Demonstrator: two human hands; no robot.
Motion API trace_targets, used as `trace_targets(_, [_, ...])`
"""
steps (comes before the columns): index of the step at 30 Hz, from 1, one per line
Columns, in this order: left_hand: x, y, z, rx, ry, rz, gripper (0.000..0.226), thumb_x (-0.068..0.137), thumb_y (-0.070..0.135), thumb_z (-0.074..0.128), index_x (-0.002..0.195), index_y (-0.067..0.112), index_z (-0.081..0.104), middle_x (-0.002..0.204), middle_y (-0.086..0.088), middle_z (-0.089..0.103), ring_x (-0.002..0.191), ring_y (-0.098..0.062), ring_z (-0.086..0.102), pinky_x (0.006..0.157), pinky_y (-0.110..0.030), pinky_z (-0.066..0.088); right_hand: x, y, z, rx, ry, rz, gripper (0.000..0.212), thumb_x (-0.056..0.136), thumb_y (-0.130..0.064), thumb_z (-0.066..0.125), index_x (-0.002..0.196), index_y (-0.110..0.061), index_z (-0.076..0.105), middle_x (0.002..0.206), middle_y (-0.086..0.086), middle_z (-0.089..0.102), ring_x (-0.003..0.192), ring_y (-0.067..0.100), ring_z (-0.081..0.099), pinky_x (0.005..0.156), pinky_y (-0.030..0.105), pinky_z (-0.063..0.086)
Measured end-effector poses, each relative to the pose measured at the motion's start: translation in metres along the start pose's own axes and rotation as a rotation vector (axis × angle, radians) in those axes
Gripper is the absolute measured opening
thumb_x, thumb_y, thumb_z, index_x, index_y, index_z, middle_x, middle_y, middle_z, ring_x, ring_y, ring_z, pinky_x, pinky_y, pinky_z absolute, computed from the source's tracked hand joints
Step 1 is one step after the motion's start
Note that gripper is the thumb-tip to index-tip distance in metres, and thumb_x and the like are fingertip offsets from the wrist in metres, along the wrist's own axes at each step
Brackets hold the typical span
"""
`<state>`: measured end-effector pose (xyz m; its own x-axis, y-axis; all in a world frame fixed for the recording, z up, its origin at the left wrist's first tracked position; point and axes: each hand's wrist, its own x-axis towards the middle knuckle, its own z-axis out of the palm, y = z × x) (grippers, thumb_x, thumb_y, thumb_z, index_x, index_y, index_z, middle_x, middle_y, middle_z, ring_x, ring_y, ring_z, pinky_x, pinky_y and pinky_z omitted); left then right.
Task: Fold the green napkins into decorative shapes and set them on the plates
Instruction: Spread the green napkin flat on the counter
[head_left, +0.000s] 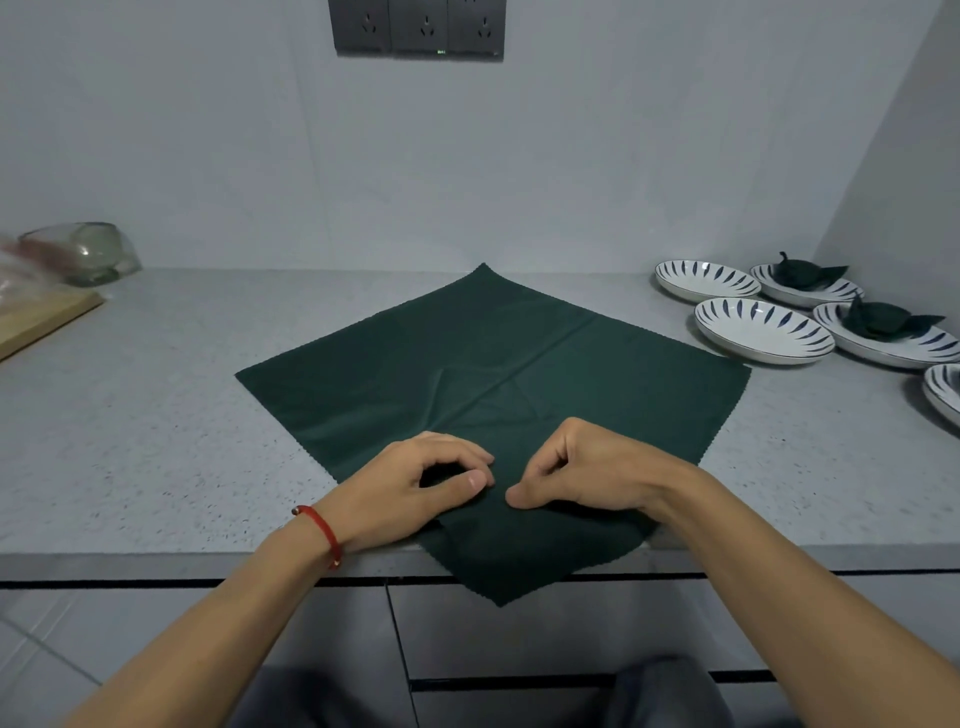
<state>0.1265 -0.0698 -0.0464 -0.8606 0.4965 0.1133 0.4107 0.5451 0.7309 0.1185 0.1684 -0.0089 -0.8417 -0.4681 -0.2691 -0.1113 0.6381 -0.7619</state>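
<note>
Speckled grey bench (156, 415) runs the width of the view, carrying everything. Spread flat on it as a diamond lies a dark green napkin (493, 374), its far corner pointing at the wall and its near corner hanging over the bench's front edge. Both hands rest on the napkin's near part, close together. The left hand (415, 483), with a red bracelet (322, 530) at the wrist, has its fingers (462, 454) curled toward the thumb, tips meeting on the cloth; whether they pinch fabric I cannot tell for certain. The right hand (576, 467) has its fingers curled under and its thumb pressed to the cloth, seemingly nipping a small fold. At the right stand white plates with dark leaf marks: two empty plates (727, 296), two further plates each bearing a folded napkin (878, 319), and a fifth plate (943, 395) cut by the frame edge. At the far left sit a glass bowl (88, 252) and a wooden board (47, 322).
</note>
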Motion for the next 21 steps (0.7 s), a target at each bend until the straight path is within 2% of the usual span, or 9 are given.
trace_targets(4, [-0.003, 0.006, -0.002, -0.161, 0.027, -0.021, 0.035, 0.106, 0.027, 0.042, 0.100, 0.024, 0.077, 0.117, 0.014, 0.070, 0.120, -0.005, 0.057, 0.111, -0.034, 0.039, 0.003, -0.004, 0.000, 0.005, 0.033, 0.065, 0.026, 0.081, -0.035, 0.081, 0.066, -0.014, 0.075, 0.059, -0.006, 0.057, 0.057, 0.004, 0.048, 0.066, 0.022, 0.043])
trace_targets(7, [-0.005, 0.008, -0.009, -0.364, -0.008, -0.056, 0.044, 0.080, 0.011, 0.039, 0.110, 0.012, 0.072, 0.116, -0.003, 0.073, 0.116, -0.020, 0.062, 0.108, -0.039, 0.042, 0.006, -0.007, -0.003, 0.044, 0.069, 0.066, 0.034, 0.085, -0.035, 0.078, 0.060, -0.016, 0.069, 0.055, -0.005, 0.054, 0.050, 0.004, 0.046, 0.057, 0.018, 0.039])
trace_targets(9, [-0.006, 0.009, -0.013, -0.432, -0.033, -0.078, 0.054, 0.071, 0.003, 0.040, 0.116, 0.013, 0.068, 0.118, -0.004, 0.072, 0.114, -0.024, 0.063, 0.099, -0.035, 0.048, 0.008, -0.008, -0.008, 0.103, 0.082, 0.069, 0.033, 0.090, -0.038, 0.073, 0.064, -0.018, 0.072, 0.061, -0.005, 0.065, 0.054, 0.003, 0.056, 0.061, 0.018, 0.044])
trace_targets(10, [-0.007, 0.011, -0.013, -0.402, -0.033, -0.067, 0.054, 0.073, -0.004, 0.042, 0.117, 0.015, 0.068, 0.119, -0.001, 0.071, 0.111, -0.023, 0.064, 0.091, -0.031, 0.051, 0.009, -0.007, -0.009, 0.120, 0.089, 0.067, 0.033, 0.092, -0.040, 0.071, 0.068, -0.018, 0.074, 0.066, -0.004, 0.069, 0.059, 0.003, 0.060, 0.065, 0.020, 0.046])
trace_targets(12, [-0.003, 0.011, -0.012, -0.220, 0.031, -0.024, 0.054, 0.080, -0.014, 0.048, 0.115, 0.022, 0.070, 0.114, 0.011, 0.072, 0.099, -0.006, 0.067, 0.080, -0.019, 0.050, 0.014, -0.005, -0.012, 0.079, 0.112, 0.041, 0.036, 0.093, -0.044, 0.068, 0.072, -0.015, 0.074, 0.070, -0.004, 0.071, 0.063, 0.003, 0.061, 0.070, 0.023, 0.047])
trace_targets(14, [0.007, 0.012, -0.014, -0.049, 0.126, 0.005, 0.048, 0.084, -0.010, 0.054, 0.106, 0.027, 0.074, 0.099, 0.021, 0.073, 0.083, 0.007, 0.064, 0.073, -0.008, 0.044, 0.021, -0.001, -0.016, -0.033, 0.159, -0.022, 0.042, 0.094, -0.047, 0.065, 0.073, -0.011, 0.071, 0.065, -0.006, 0.064, 0.060, 0.002, 0.055, 0.069, 0.025, 0.045])
trace_targets(16, [0.022, 0.013, -0.019, 0.041, 0.175, 0.032, 0.042, 0.086, -0.005, 0.057, 0.099, 0.030, 0.077, 0.090, 0.023, 0.073, 0.081, 0.006, 0.066, 0.074, -0.008, 0.045, 0.027, 0.003, -0.024, -0.058, 0.200, -0.095, 0.042, 0.096, -0.048, 0.062, 0.076, -0.013, 0.072, 0.068, -0.002, 0.065, 0.063, 0.005, 0.055, 0.069, 0.029, 0.046])
trace_targets(18, [0.039, 0.013, -0.024, 0.046, 0.208, 0.021, 0.032, 0.090, 0.003, 0.061, 0.094, 0.030, 0.078, 0.086, 0.025, 0.073, 0.083, 0.006, 0.068, 0.076, -0.010, 0.047, 0.027, 0.009, -0.037, 0.002, 0.222, -0.159, 0.036, 0.097, -0.050, 0.059, 0.086, -0.020, 0.075, 0.087, -0.002, 0.074, 0.077, 0.011, 0.065, 0.082, 0.035, 0.053])
trace_targets(21, [0.072, 0.002, -0.035, 0.028, 0.297, -0.114, 0.018, 0.090, 0.019, 0.061, 0.084, 0.026, 0.076, 0.078, 0.017, 0.074, 0.075, -0.006, 0.070, 0.072, -0.021, 0.054, 0.026, 0.021, -0.060, 0.075, 0.189, -0.218, 0.035, 0.089, -0.061, 0.064, 0.110, -0.035, 0.072, 0.110, -0.009, 0.072, 0.105, 0.011, 0.066, 0.097, 0.028, 0.051])
